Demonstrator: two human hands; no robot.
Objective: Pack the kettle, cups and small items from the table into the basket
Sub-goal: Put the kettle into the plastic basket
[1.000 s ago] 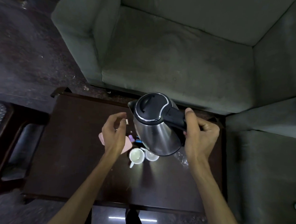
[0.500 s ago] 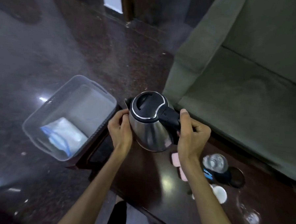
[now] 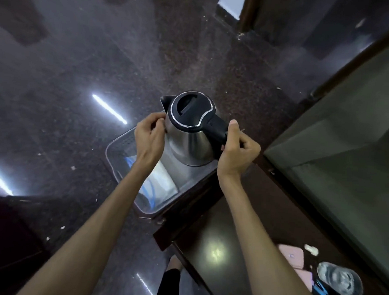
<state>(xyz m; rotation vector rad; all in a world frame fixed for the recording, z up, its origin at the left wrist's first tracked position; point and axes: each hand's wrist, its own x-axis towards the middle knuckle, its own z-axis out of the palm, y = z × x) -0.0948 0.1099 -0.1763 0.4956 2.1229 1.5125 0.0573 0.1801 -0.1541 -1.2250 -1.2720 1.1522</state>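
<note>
A steel kettle with a black lid and handle hangs upright over the clear plastic basket, which sits on the floor beside the dark table. My right hand grips the kettle's black handle. My left hand presses against the kettle's left side below the spout. A white packet with blue print lies inside the basket. At the table's lower right are pink packets, an upturned glass and a small white item.
A grey-green sofa runs along the right, close to the table's far edge. Polished dark floor spreads to the left and beyond the basket. A doorway shows at the top.
Both hands have carried the kettle left, from above the table to above the basket. My left hand, free a second ago, now rests on the kettle's side. The view has swung left.
</note>
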